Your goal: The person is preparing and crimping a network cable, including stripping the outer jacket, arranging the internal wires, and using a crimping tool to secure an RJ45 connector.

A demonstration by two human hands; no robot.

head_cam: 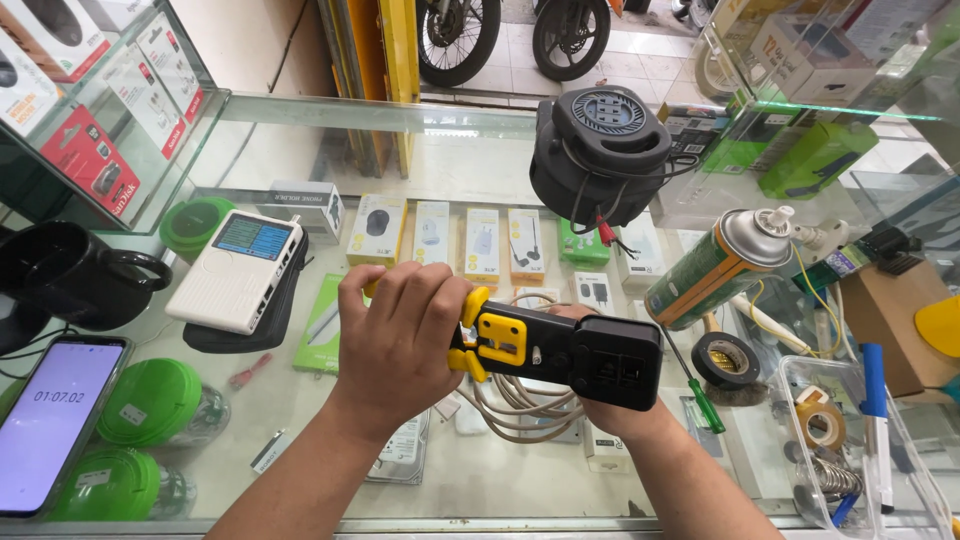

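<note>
My left hand (400, 335) is wrapped around the yellow handles of a black and yellow crimping tool (560, 352), held level above the glass counter (300, 400). My right hand (600, 415) supports the tool's black head from below and is mostly hidden by it. A coil of beige cable (515, 400) lies on the glass just under the tool. Whether a cable end sits inside the tool's head, I cannot tell.
A white handheld tester (238, 270) rests on a dark pouch at left, near a black mug (60, 270), a phone (55, 420) and green lidded tubs (150, 400). A black cable reel (600, 150), a spray can (715, 265), tape rolls (725, 360) and a clear tray (850, 450) stand at right.
</note>
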